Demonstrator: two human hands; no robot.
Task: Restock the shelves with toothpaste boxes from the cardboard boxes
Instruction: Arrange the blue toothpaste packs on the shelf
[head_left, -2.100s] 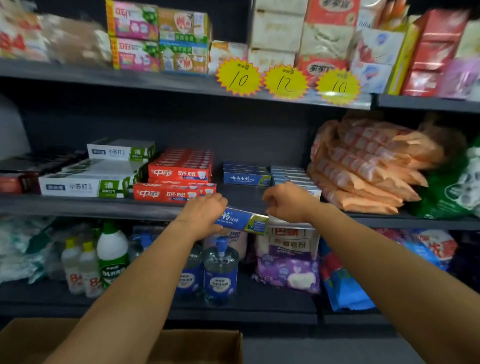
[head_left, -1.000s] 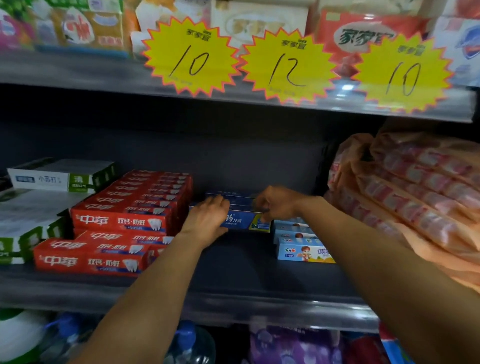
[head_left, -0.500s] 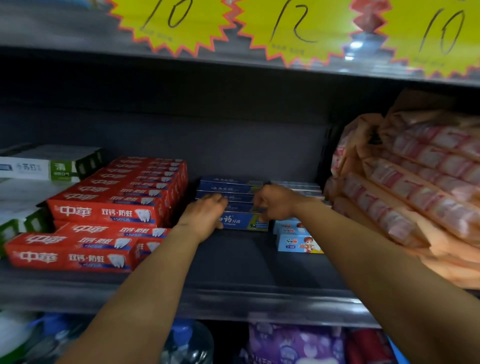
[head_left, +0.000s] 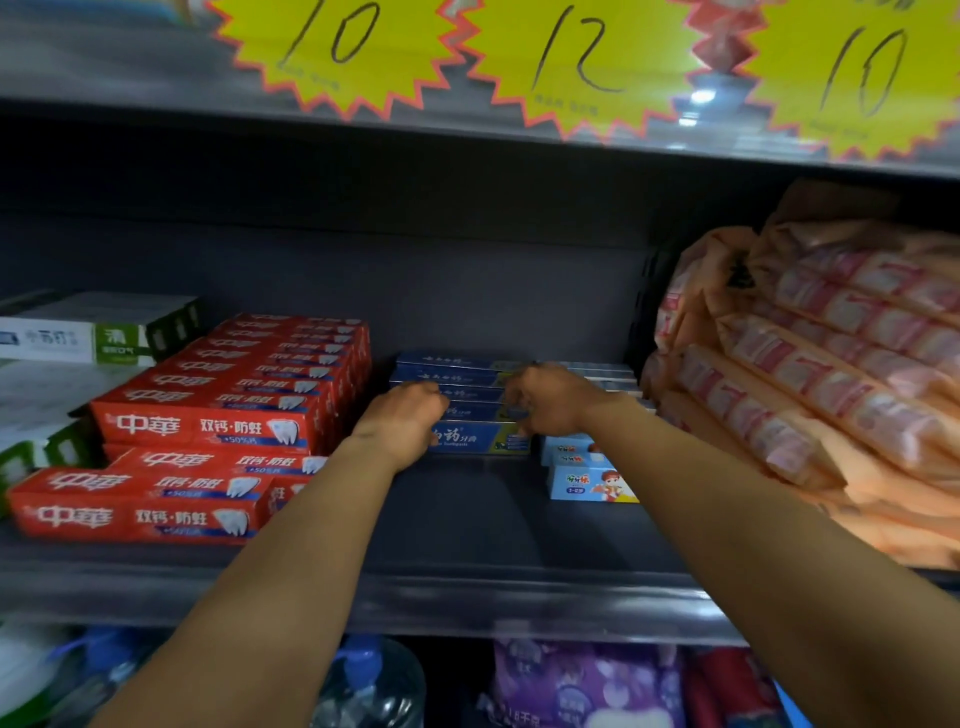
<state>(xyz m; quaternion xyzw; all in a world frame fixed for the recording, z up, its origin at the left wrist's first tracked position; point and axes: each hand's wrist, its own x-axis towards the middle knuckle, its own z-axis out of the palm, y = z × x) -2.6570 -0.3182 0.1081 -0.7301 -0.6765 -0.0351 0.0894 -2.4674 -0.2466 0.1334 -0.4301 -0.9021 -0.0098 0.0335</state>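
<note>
While both hands sit at the ends of the front blue toothpaste box (head_left: 480, 438), it lies flat on the middle shelf (head_left: 467, 592), front of a row of like blue boxes (head_left: 449, 370). Left hand (head_left: 402, 418): fingers curled round the box's left end. Right hand (head_left: 545, 400): fingers curled at the right end, apparently pinching it. Judgement: an end-to-end hold keeps the long box square to the row while it is seated, label outward.

Readable: red boxes (head_left: 208, 423) on the left marked "中華", "双钙·防蛀", "+50%". Blue box label partly hidden; "药" legible. Small children's boxes (head_left: 592, 483) just right, text too small. Yellow price stars (head_left: 337, 47) above: "10", "12", "10". Orange packs (head_left: 831, 374) far right.
</note>
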